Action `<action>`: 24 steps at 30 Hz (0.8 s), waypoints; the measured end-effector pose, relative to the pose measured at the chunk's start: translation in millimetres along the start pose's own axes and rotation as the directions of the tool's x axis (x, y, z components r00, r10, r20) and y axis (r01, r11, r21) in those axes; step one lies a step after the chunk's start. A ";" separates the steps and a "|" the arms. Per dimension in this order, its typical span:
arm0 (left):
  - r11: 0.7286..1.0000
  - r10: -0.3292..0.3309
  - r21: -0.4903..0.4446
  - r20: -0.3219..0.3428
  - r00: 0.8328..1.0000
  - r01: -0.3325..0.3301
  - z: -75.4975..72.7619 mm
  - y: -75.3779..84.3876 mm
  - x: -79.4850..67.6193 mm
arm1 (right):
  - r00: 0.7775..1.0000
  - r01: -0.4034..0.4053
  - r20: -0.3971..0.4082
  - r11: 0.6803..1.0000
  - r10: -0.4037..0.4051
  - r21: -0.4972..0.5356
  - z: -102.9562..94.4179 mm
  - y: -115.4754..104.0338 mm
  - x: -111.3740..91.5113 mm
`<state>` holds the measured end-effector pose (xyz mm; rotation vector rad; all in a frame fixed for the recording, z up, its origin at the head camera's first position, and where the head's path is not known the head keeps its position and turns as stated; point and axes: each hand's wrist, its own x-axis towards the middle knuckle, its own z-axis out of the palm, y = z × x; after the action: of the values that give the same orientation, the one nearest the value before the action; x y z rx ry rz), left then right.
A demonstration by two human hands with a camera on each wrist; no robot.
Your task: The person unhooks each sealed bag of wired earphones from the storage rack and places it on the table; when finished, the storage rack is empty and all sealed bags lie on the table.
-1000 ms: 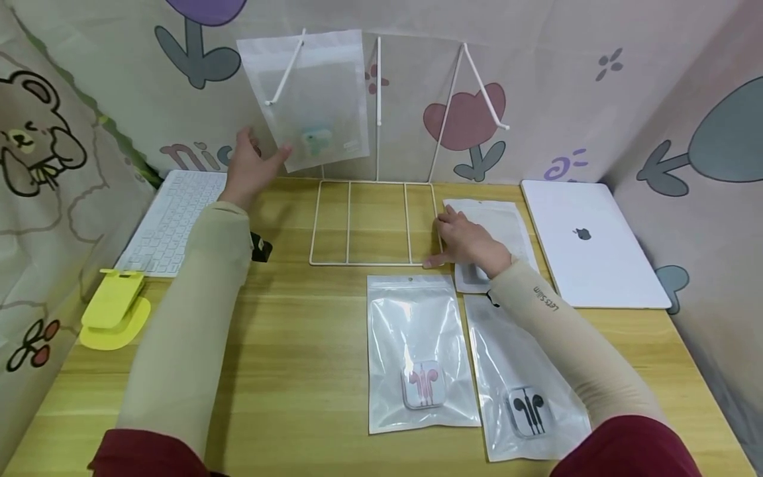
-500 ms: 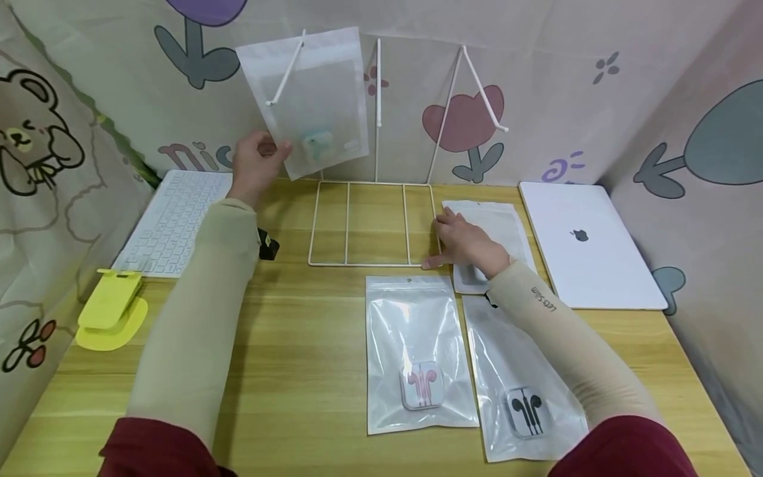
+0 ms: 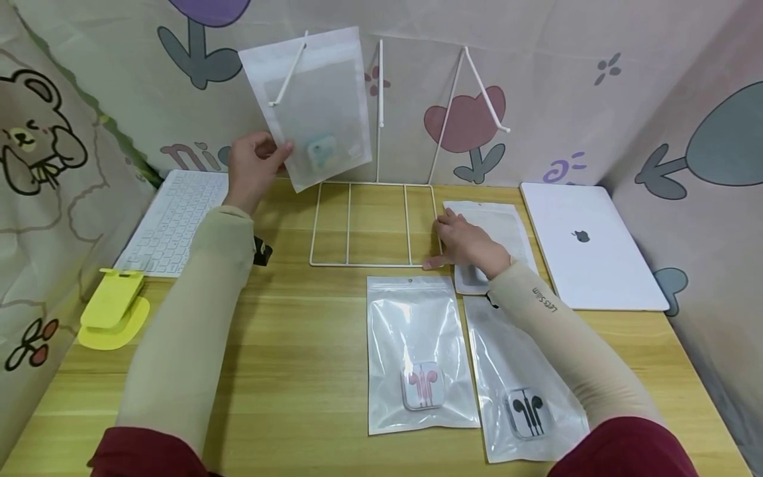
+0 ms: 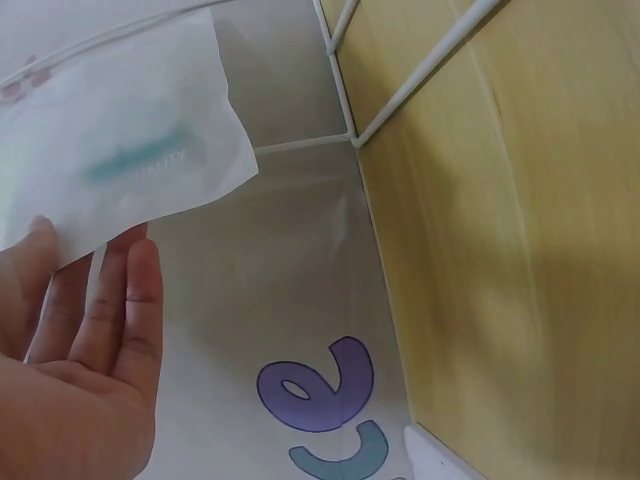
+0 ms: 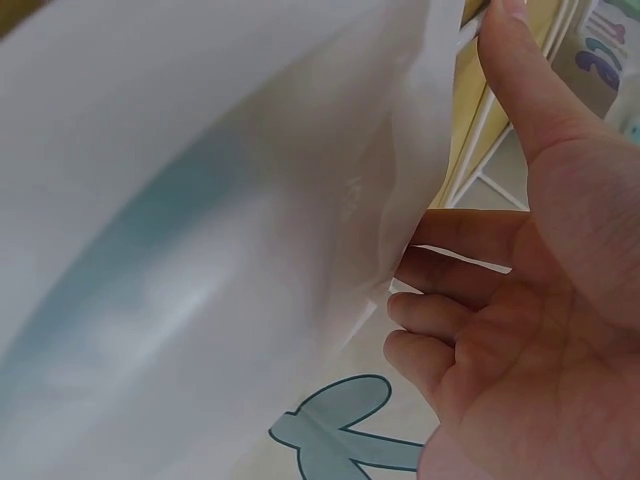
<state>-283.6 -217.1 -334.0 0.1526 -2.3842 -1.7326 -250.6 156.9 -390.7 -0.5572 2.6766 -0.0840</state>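
Note:
My left hand (image 3: pixel 253 169) pinches the lower left edge of a white zip bag (image 3: pixel 322 86), thumb in front and fingers behind. The bag hangs tilted on the left hook (image 3: pixel 289 73) of a white wire rack, with a teal earphone case (image 3: pixel 322 151) showing faintly inside. In the left wrist view the bag's (image 4: pixel 120 130) bottom corner sticks out past the fingers. My right hand (image 3: pixel 467 242) rests spread at the right side of the rack's base (image 3: pixel 369 265), thumb at the front corner. Its palm lies over a flat white bag (image 3: pixel 495 215), whose edge (image 5: pixel 300 200) fills the right wrist view.
Two zip bags lie in front of the rack, one with pink earphones (image 3: pixel 423 385), the other with black earphones (image 3: pixel 527 412). A white keyboard (image 3: pixel 179 212) and a yellow stand (image 3: pixel 113 308) are left, a white laptop (image 3: pixel 590 245) right. The rack's middle hook (image 3: pixel 381 86) and right hook (image 3: pixel 485 89) jut forward.
My left hand has closed from a loose reach to a pinch on the hanging bag. The bag's bottom corner has come lower and forward. The right hand has stayed on the rack's base.

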 end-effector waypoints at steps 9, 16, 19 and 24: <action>0.990 0.136 0.031 -0.021 0.990 -0.135 -3.5 4.2 -21.6 | 1.000 0.009 -0.012 1.000 -0.009 0.008 1.0 1.2 -0.1; 0.969 0.230 0.097 -0.029 0.973 -0.226 -4.5 1.3 -40.9 | 1.000 0.008 -0.004 1.000 -0.008 0.020 2.8 1.1 -0.4; 0.957 0.274 0.112 -0.031 0.961 -0.269 -7.0 0.3 -49.1 | 1.000 0.011 -0.013 1.000 -0.011 0.011 2.0 0.9 -1.0; 0.952 0.292 0.103 -0.019 0.956 -0.289 -14.2 -1.2 -63.0 | 1.000 0.013 -0.026 1.000 -0.013 0.005 0.7 0.9 -1.2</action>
<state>-219.1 -218.5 -336.8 -0.1482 -2.3295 -1.4680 -249.7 158.2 -391.0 -0.5754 2.6978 -0.1025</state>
